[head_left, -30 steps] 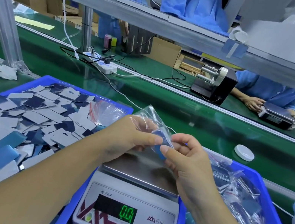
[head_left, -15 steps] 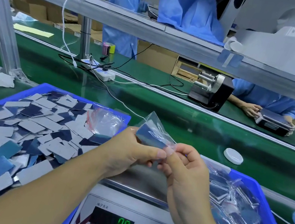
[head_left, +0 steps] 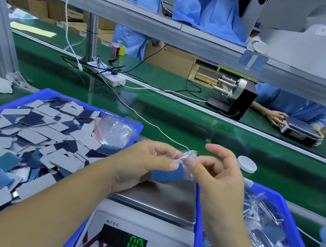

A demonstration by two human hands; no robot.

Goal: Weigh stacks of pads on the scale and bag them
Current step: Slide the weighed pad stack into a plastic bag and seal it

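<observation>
Left hand [head_left: 142,163] & right hand [head_left: 213,175] both pinch a small clear plastic zip bag [head_left: 186,164] w/ a blue rectangular pad stack [head_left: 167,174] inside, held just above the steel pan of the white digital scale [head_left: 158,200]. Display reads 0.0. Scale sits on the green bench [head_left: 199,133] betw. a blue plastic bin of loose grey/blue pads [head_left: 25,143] on the left & a blue plastic bin of bagged pads [head_left: 269,227] on the right.

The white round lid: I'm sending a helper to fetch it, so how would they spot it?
Start at the scale in front of the person, then look past the right hand to the green belt. The white round lid lies there alone, just beyond the right-hand blue bin, the only small white disc around.
</observation>
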